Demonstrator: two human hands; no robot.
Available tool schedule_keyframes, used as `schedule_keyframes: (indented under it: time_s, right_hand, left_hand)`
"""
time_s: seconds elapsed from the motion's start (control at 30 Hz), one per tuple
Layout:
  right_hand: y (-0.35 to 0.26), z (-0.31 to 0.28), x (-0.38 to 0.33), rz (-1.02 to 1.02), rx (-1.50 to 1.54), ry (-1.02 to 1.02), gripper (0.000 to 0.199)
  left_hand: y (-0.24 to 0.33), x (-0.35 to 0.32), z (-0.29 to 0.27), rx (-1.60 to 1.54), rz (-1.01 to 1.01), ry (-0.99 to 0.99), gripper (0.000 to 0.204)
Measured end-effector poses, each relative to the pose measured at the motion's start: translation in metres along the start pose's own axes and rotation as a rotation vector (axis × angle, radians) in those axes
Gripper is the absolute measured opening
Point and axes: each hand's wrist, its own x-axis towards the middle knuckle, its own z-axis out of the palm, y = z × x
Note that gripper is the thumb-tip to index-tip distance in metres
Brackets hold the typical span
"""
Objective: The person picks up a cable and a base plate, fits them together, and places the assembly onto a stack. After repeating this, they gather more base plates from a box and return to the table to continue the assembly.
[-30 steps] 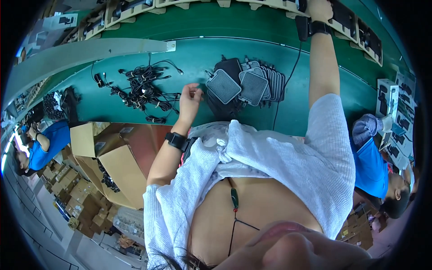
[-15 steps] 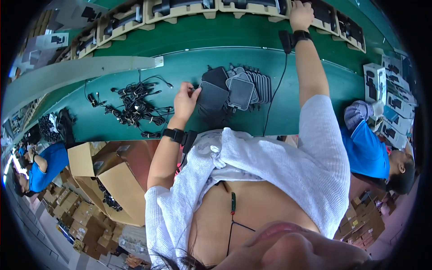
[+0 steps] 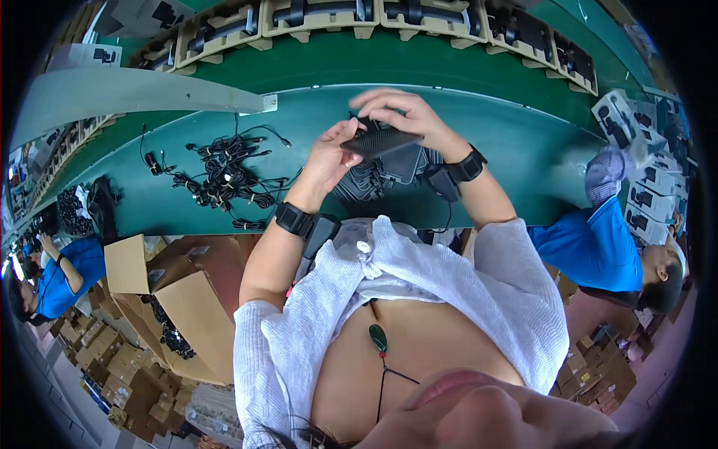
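Note:
My left hand [image 3: 329,156] pinches a flat dark rectangular panel [image 3: 385,142] with a finely ribbed face, lifted and tilted above the green table. My right hand [image 3: 407,116] is over the panel's far edge, its fingers stretched out to the left and partly blurred. Whether it touches the panel is hard to make out. Beneath both hands lie stacks of similar dark panels [image 3: 360,185], partly covered by the hands and the held panel. To the left is a heap of bundled black cables [image 3: 224,173].
Along the far side runs a row of beige moulded trays [image 3: 321,31] holding black parts. A grey metal arm [image 3: 157,91] crosses the left. An opened cardboard box [image 3: 198,318] stands below the table's near edge. People in blue [image 3: 591,243] work on both sides; white printed boxes [image 3: 658,179] stand at right.
My right hand has come back from the far trays to the panels. My left hand has lifted one panel off the stack. The trays have shifted, and the right-hand co-worker has moved.

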Motion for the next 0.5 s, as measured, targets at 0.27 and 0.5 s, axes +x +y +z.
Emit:
schedule_keyframes:
  time_s: [0.27, 0.5]
  right_hand:
    - [-0.012, 0.013, -0.016, 0.106, 0.131, 0.251, 0.011]
    - [0.034, -0.144, 0.006, -0.171, -0.102, 1.091, 0.022]
  left_hand:
    - [-0.014, 0.01, -0.017, -0.174, -0.03, -0.272, 0.024]
    - [-0.024, -0.008, -0.034, 0.318, 0.053, -0.014, 0.024]
